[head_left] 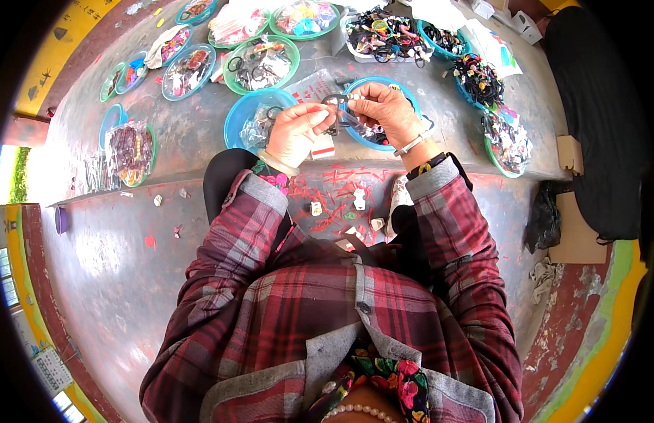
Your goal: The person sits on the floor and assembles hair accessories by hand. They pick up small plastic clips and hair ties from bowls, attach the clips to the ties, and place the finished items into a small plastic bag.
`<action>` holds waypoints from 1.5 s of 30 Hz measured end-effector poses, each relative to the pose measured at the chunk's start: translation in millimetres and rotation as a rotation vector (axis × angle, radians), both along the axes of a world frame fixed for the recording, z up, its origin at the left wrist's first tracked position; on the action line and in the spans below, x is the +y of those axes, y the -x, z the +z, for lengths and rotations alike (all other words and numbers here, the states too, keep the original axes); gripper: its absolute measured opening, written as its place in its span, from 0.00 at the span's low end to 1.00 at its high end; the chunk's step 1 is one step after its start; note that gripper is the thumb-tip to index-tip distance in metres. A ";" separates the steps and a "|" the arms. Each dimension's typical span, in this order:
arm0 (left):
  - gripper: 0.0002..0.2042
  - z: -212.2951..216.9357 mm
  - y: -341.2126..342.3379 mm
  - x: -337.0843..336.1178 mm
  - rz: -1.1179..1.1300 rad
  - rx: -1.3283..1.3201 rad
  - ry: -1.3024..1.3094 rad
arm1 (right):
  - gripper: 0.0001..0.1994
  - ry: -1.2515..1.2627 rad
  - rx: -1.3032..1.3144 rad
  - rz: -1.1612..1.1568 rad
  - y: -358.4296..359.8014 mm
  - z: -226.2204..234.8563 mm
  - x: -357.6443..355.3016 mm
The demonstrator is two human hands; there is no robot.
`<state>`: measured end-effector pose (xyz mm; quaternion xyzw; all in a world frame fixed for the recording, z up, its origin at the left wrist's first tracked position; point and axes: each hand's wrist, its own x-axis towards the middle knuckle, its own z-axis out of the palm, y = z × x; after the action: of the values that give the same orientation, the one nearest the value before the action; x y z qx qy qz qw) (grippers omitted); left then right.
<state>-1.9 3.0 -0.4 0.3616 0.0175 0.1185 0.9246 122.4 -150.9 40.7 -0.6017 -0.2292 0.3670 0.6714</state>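
Note:
My left hand (296, 135) is closed in a pinch on a small clear plastic bag (346, 118), above the gap between two blue basins. My right hand (390, 116) pinches a dark hair tie (334, 99), whose loop stretches toward the left fingertips. How much of the tie lies inside the bag I cannot tell. Below my left hand, the left blue basin (237, 116) holds clear bags with dark hair ties. Under my right hand, the other blue basin (409, 96) contains dark and coloured pieces, partly hidden by the hand.
Green basins (293, 58) and blue trays of bagged goods stand farther off. A white tub (355, 53) is heaped with black hair ties, with more basins at right. Red scraps (334, 204) and small white cards lie on the lower step. A cardboard box (577, 229) stands at right.

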 end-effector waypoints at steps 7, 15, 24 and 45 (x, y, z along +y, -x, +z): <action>0.08 1.8 -30.5 -12.5 0.042 0.055 -0.050 | 0.06 0.074 -0.124 -0.198 -10.7 8.5 -8.0; 0.08 1.8 -84.8 -25.6 -0.041 0.084 -0.058 | 0.08 0.143 -0.366 -0.444 -40.5 8.4 -27.9; 0.09 1.9 -118.4 -33.2 -0.068 0.095 -0.072 | 0.10 0.540 -0.916 -0.562 -54.3 13.7 -34.5; 0.09 38.9 -63.1 -20.6 -0.078 0.229 -0.211 | 0.07 -0.034 -0.173 -0.450 -54.4 22.0 -39.8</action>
<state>61.2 -17.6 38.5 0.4682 0.0963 0.0417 0.8774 176.8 -190.8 62.7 -0.6555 -0.1520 0.1512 0.7241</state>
